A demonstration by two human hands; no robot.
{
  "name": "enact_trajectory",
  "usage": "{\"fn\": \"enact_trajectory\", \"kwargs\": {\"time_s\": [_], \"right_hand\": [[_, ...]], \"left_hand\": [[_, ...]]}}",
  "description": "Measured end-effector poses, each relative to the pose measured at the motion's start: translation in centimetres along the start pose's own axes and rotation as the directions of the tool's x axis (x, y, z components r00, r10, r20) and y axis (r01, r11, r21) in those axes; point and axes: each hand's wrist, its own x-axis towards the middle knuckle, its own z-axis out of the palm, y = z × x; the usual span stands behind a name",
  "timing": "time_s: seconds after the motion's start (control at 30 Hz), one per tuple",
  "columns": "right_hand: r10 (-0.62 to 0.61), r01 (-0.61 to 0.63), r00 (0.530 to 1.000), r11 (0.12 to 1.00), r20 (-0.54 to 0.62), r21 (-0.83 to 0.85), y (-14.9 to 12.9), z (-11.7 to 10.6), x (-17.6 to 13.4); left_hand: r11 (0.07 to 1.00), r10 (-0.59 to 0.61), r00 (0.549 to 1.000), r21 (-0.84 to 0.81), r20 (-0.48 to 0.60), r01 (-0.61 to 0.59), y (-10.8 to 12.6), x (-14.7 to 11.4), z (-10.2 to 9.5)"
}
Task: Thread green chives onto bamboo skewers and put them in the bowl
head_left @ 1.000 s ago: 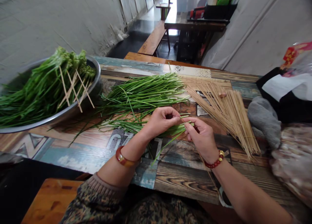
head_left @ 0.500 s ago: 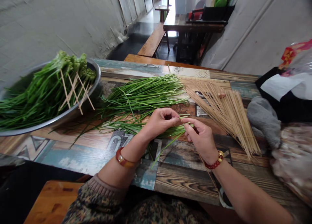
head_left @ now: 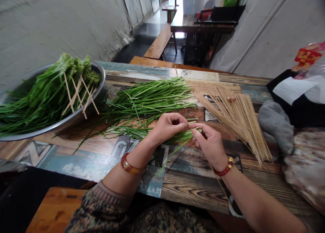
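Observation:
My left hand (head_left: 170, 125) is closed in a pinch on the pale ends of a few green chives (head_left: 183, 136). Close against it, my right hand (head_left: 208, 140) grips the same stem ends between thumb and fingers. A thin bamboo skewer (head_left: 217, 176) runs from under my right palm toward the table's near edge; its tip is hidden among the fingers and stems. One loose blade droops below the bunch. Just beyond my hands lies a pile of chives (head_left: 154, 95), pale ends pointing right.
Loose bamboo skewers (head_left: 245, 123) fan out at the right, beside a grey cloth (head_left: 275, 126) and a plastic bag (head_left: 303, 168). At the left, a metal basin (head_left: 103, 82) holds bunched chives with skewers through them. A bench (head_left: 159, 40) stands beyond the table.
The view has shifted very slightly. Both hands keep nearly the same pinch on the chives, with no other clear movement.

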Motion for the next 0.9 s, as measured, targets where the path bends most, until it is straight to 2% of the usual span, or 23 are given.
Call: {"fn": "enact_trajectory", "kwargs": {"time_s": [0.47,0.67,0.9], "right_hand": [[-0.013,0.013,1.0,1.0,0.006,-0.027,0.03,-0.09,-0.1],[-0.005,0.003,0.999,0.999,0.034,0.046,0.03,0.0,-0.05],[-0.064,0.064,0.997,0.998,0.032,-0.003,0.37,-0.03,-0.08]], "left_hand": [[0.999,0.031,0.999,0.032,0.023,-0.032,0.02,-0.05,0.01],[0.995,0.067,0.998,0.08,-0.004,-0.066,0.05,-0.04,0.06],[0.984,0.103,0.995,0.147,-0.015,-0.099,-0.02,0.05,0.16]]}}
